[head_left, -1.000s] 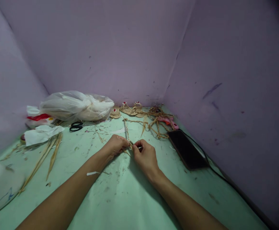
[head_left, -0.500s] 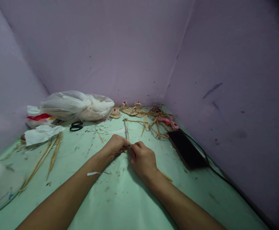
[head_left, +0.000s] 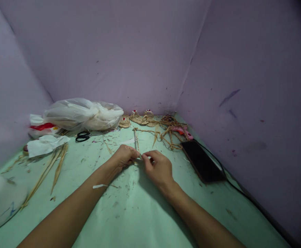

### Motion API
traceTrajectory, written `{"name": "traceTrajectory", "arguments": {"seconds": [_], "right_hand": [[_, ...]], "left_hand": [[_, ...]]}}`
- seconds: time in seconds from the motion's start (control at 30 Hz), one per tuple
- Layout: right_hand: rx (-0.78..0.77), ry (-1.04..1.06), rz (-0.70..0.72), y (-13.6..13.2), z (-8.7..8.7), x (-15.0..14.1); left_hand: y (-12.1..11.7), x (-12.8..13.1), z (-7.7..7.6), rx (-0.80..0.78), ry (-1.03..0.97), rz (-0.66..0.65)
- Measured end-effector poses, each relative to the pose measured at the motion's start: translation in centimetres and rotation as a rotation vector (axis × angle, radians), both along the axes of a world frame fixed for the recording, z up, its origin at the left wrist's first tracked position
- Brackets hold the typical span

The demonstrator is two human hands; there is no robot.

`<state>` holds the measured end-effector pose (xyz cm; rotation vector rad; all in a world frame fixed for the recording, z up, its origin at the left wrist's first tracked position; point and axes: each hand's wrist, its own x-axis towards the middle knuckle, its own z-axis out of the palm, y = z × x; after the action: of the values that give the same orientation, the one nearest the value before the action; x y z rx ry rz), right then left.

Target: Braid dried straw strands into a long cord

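A thin braided straw cord (head_left: 136, 138) runs towards me over the green surface and ends at my fingers. My left hand (head_left: 124, 156) is closed in a pinch on its near end, knuckles up. Just right of it, the thumb and forefinger of my right hand (head_left: 159, 168) pinch a short pale strand at the cord's end. The fingertips partly hide that end. From the cord's far end, a twisted straw rope (head_left: 150, 131) leads right into a loose tangle.
Black-handled scissors (head_left: 82, 136), a plastic bag (head_left: 80, 113) and dry straw strips (head_left: 59, 168) lie left. Small woven pieces with red beads (head_left: 124, 121) sit by the wall. At right are a pink tool (head_left: 183, 132), a phone (head_left: 202, 162) and a black cable (head_left: 243, 196). A white rounded object (head_left: 3, 203) stands near left.
My right hand has shifted slightly right, opening a small gap from my left hand, and its fingers have lifted a little. The left hand stays on the cord.
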<state>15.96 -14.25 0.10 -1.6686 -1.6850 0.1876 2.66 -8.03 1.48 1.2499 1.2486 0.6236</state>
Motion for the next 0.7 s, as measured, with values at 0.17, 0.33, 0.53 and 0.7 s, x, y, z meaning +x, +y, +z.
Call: {"name": "traceTrajectory", "arguments": {"seconds": [0.17, 0.33, 0.53, 0.7], "right_hand": [[-0.153, 0.252, 0.051, 2.0, 0.1, 1.7], [-0.483, 0.564, 0.284, 3.4, -0.3, 1.4], [-0.605, 0.55, 0.278, 4.1, 1.7, 1.3], [-0.515, 0.476, 0.286, 4.3, 1.1, 1.1]], "left_hand": [[0.0, -0.1, 0.3, -0.033, 0.015, -0.017], [0.0, -0.1, 0.5, -0.043, 0.025, -0.008], [0.0, 0.0, 0.2, -0.019, 0.053, -0.031], [-0.3, 0.4, 0.6, -0.042, 0.09, 0.02]]}}
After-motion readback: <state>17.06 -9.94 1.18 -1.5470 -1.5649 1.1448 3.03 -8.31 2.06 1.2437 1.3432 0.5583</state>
